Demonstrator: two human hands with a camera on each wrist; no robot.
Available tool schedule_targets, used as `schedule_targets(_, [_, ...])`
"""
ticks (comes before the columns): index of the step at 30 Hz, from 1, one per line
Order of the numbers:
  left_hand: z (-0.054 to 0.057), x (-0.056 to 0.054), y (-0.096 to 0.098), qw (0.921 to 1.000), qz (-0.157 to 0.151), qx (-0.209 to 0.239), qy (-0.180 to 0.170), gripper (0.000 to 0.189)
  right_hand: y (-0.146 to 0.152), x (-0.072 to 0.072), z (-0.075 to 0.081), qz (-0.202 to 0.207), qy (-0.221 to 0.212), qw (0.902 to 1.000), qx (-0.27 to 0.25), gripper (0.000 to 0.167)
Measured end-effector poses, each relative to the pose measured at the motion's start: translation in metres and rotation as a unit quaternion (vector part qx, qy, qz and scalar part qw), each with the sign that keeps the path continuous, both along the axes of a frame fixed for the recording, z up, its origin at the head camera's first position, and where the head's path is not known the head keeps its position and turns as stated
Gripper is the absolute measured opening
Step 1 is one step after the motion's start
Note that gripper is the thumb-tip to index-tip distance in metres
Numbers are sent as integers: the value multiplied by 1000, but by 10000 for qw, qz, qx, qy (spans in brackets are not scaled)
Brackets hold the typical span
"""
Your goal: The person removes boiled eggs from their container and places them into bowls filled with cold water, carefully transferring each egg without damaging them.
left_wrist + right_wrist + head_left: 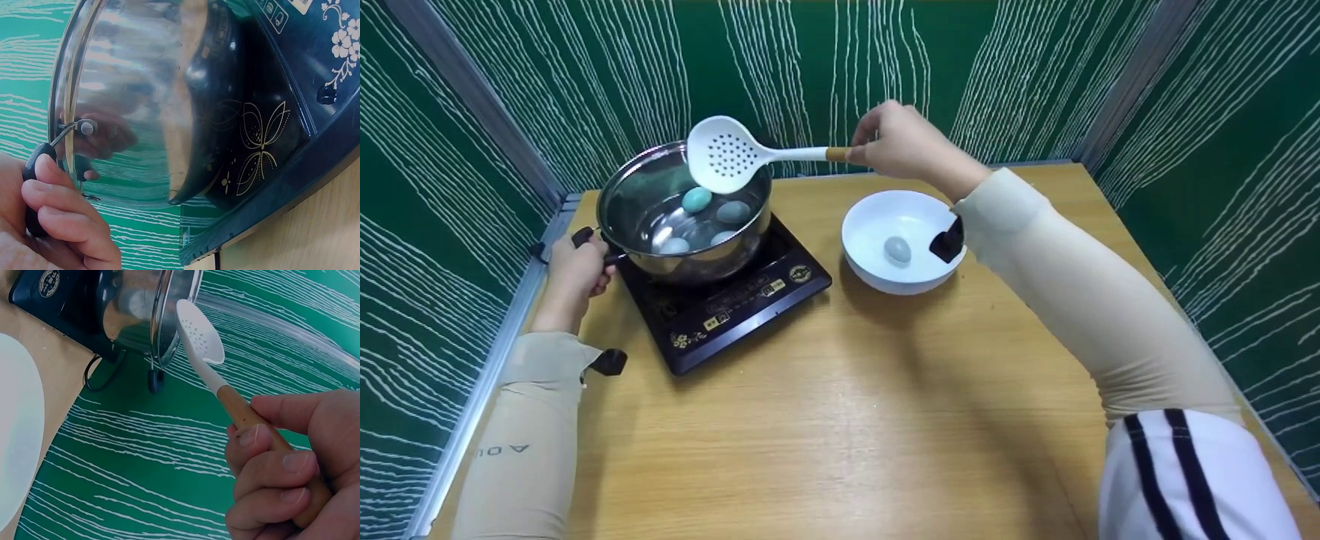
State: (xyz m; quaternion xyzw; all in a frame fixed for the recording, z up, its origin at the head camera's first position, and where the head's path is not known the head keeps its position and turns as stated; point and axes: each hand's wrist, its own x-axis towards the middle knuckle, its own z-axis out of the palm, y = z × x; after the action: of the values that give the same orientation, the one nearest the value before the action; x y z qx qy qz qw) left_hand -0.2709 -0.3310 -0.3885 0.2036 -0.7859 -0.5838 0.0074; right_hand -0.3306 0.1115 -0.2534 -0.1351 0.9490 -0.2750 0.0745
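My left hand [574,270] grips the black side handle [37,169] of a steel pot [660,262]. Several bluish-green eggs [697,199] lie at the bottom of the pot. In my right hand [904,142] is a white slotted skimmer [725,155]; the fingers curl round its wooden handle [242,410] in the right wrist view. The skimmer's perforated head is above the pot's far right rim, with nothing on it. A white bowl [862,264], right of the pot and below my right forearm, holds one pale egg [897,250].
Under the pot is a black induction cooker [750,307] with gold markings. A wooden table [840,420] carries everything. Green panels with white lines [885,67] stand close behind and on both sides. A black cable [93,377] hangs by the cooker's back.
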Motion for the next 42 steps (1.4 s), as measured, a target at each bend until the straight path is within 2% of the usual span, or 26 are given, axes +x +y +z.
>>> schedule_targets(11, [-1,2,-2,9998,-44,-165,-32,10,-26,-4,-11,183,74,9996,224,23])
schedule_targets(25, [0,2,-2,9999,-40,-71,-124,12,-52,-5,-21,-178,49,9994,301,26])
schedule_targets(34, [-1,2,-1,9999,-20,56,-102,8,-60,-6,-20,-283,360,9965,700,25])
schedule_targets(42, [-1,1,0,9998,-21,148,91,4,-62,-9,-17,-235,663,9939,853,22])
